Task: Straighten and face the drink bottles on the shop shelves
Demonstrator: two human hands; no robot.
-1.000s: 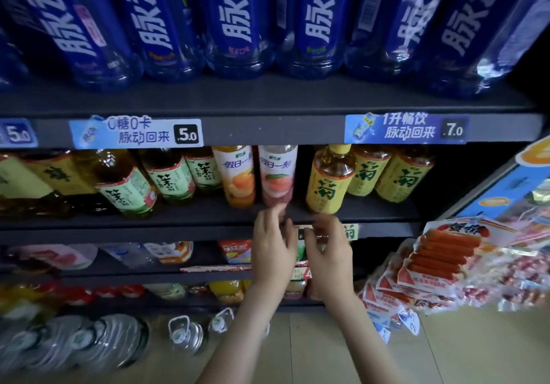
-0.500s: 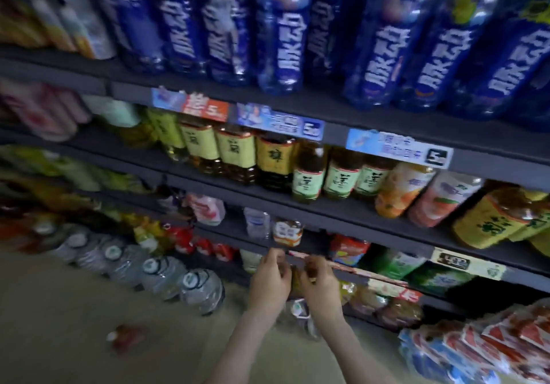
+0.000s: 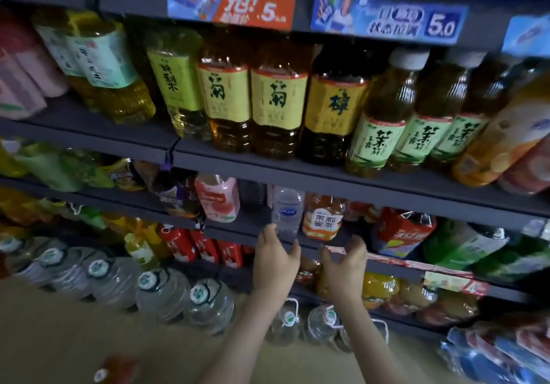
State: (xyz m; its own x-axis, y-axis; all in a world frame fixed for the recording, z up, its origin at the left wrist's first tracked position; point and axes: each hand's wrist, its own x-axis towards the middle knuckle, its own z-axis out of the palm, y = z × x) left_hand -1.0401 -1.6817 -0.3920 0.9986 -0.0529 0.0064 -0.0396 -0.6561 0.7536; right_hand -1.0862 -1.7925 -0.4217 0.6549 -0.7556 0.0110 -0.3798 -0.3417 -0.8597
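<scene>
Clear water bottle (image 3: 287,209) just above left grip (image 3: 275,264) — right grip (image 3: 345,267) alongside, both spread, empty.

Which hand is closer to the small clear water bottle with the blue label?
The left hand: just below the clear water bottle. The right hand is further right, under the orange-labelled bottle.

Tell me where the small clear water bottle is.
Head view, centre: the clear water bottle stands between a pink drink bottle and an orange-labelled tea bottle, just above the left hand.
</scene>
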